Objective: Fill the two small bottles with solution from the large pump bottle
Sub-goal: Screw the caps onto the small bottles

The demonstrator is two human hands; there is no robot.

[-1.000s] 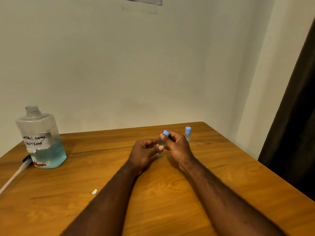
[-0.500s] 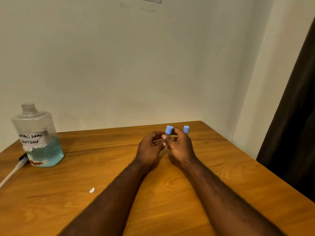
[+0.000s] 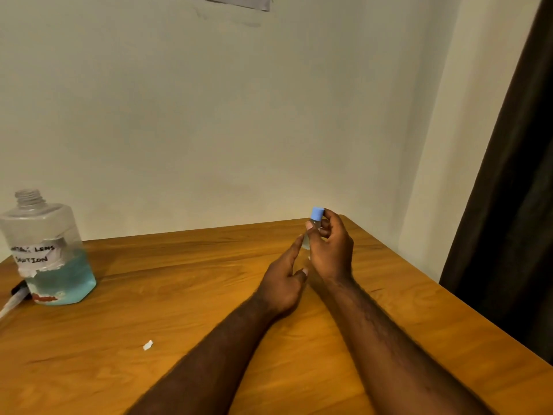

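The small bottle is in my right hand alone, upright, lifted off the table near its far right corner, with its blue cap on and poking out above my fingers. A second ago both hands were pinched together on it in the middle of the table; now my left hand has let go and lies open just below, fingers straight, the forefinger at the bottle's side, touching or nearly so. My right thumb and fingers are curled round the neck. I judge the capping of this one is done and I am carrying it aside. The second small bottle, which stood just behind my hands a moment ago, I cannot see now; my right hand probably hides it. Far to the left stands the big bottle, neck open, about a third full of blue liquid, its pump lying beside it.
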